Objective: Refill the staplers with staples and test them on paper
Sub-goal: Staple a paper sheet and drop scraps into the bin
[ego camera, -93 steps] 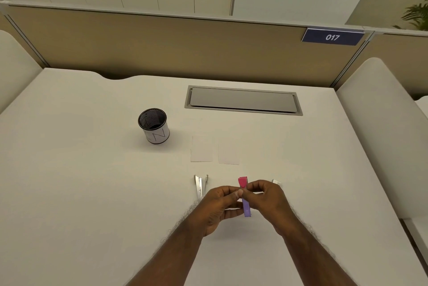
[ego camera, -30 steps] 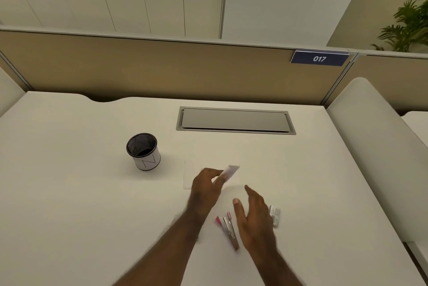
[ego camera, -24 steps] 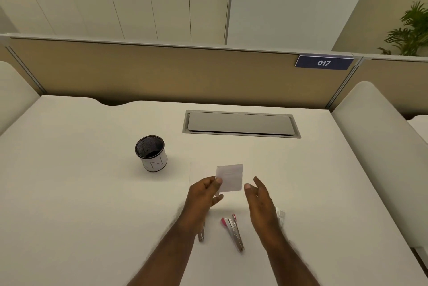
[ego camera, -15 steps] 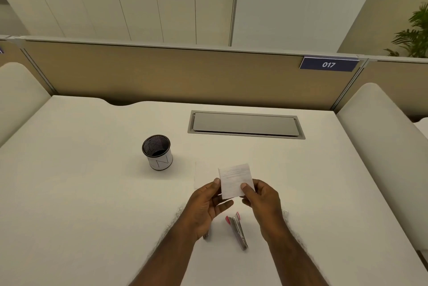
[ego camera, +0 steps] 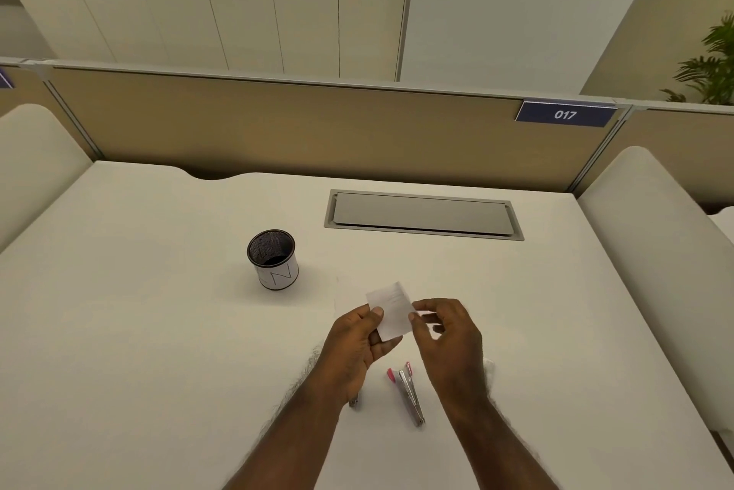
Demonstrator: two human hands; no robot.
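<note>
White paper slip (ego camera: 391,309) is pinched above the desk (ego camera: 159,330) between left hand (ego camera: 357,350) thumb and right hand (ego camera: 449,334) fingertips; faint print on it, not legible. Pink-tipped stapler (ego camera: 409,394) is seen lying open on the desk below the hands; a second metal one (ego camera: 354,402) is mostly hidden under the left wrist. Mesh cup (ego camera: 273,258) is marked "N". Partition plate (ego camera: 564,114) is marked "017".

Soft even indoor light, faint shadows, wide-angle edge bending, slight blur
</note>
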